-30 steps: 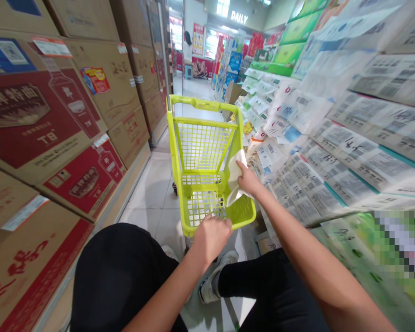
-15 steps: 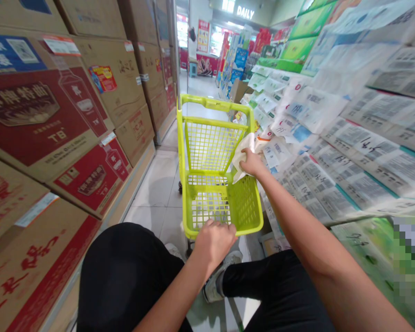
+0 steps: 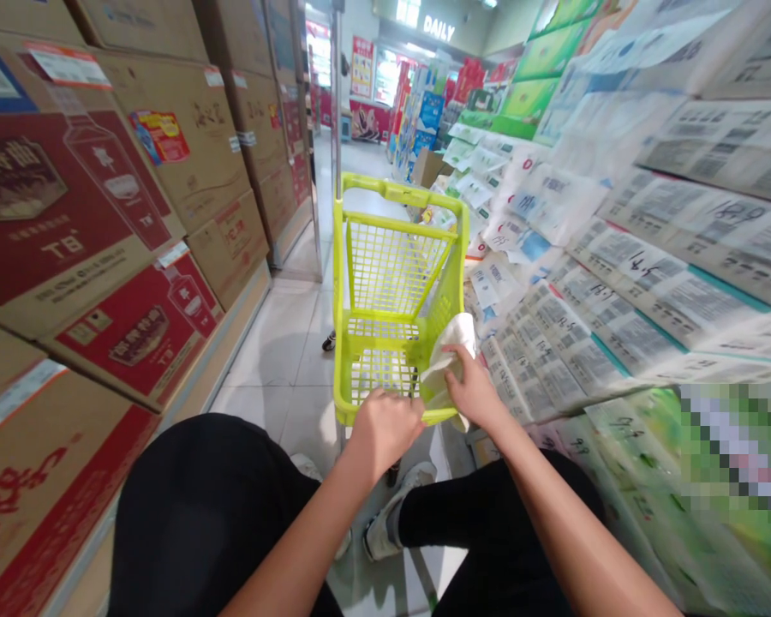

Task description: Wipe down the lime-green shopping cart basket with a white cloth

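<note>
A lime-green plastic shopping basket cart (image 3: 402,227) with gridded walls stands between my knees, nothing lying in it. My left hand (image 3: 389,424) is closed around its near rim. In my right hand (image 3: 469,390) is a white cloth (image 3: 456,338), pressed over the right rim near the close corner and draping down both sides. The fingers of that hand are partly tucked into the cloth. A castor (image 3: 329,341) shows at the cart's left on the tiled floor.
Stacked cardboard cartons (image 3: 57,197) form a wall on the left. Wrapped tissue packs (image 3: 642,266) are piled high on the right, with green packs (image 3: 642,480) lower down. A metal post (image 3: 337,103) rises behind the cart. The aisle floor (image 3: 283,334) runs ahead toward shelves.
My right hand has drawn the cloth along the right rim toward me, from mid-side to the near corner. My left hand keeps its grip on the near rim. The view has shifted slightly right.
</note>
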A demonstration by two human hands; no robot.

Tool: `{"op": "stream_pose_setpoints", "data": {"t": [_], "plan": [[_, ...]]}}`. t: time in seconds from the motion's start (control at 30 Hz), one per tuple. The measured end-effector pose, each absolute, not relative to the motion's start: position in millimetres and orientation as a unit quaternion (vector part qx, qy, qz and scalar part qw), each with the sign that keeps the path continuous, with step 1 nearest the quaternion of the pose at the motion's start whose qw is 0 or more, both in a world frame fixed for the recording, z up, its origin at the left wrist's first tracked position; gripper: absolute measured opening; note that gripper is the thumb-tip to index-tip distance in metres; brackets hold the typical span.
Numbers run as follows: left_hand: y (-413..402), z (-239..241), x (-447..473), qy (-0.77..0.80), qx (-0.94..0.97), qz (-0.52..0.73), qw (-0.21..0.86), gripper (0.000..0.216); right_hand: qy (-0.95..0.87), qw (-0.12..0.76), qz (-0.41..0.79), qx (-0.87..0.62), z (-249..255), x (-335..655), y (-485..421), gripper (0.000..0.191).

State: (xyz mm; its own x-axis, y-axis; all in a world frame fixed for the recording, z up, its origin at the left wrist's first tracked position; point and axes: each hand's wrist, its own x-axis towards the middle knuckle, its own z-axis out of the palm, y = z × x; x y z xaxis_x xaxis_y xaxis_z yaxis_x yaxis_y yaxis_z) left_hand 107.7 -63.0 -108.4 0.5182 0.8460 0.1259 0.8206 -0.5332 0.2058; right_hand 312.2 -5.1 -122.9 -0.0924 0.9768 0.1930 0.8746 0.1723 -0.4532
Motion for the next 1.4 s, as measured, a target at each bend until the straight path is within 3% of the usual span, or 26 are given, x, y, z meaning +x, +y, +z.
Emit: {"op": "stream_pose_setpoints", "data": {"t": [0.23,0.5,0.77,1.03,1.17,1.4], "plan": [[-65.0,-114.8,115.3,0.440,0.888,0.123,0.046,0.017,-0.699,0.199,0.049,-0.685,-109.6,328.7,82.7,0.064],[-71.6,-116.6,113.6,0.455,0.878,0.132,0.066,0.015,-0.633,0.194,0.014,-0.749,-73.5,316.6,192.6,0.063],[-72.1,-102.9,106.1,0.498,0.854,0.102,0.106,0.015,-0.693,0.196,0.059,-0.691,-98.3,310.4,118.1,0.050],[-73.0,-106.0,106.2,0.506,0.848,0.135,0.076,0.011,-0.718,0.279,0.108,-0.628,-128.5,308.4,-16.3,0.041],[-74.4,-117.9,108.4,0.452,0.874,0.177,0.023,0.006,-0.725,0.286,0.102,-0.619,-131.6,315.2,-19.9,0.059],[-74.0,-132.2,114.8,0.428,0.874,0.224,-0.053,0.008,-0.699,0.192,0.066,-0.685,-107.8,320.1,65.8,0.085]]}}
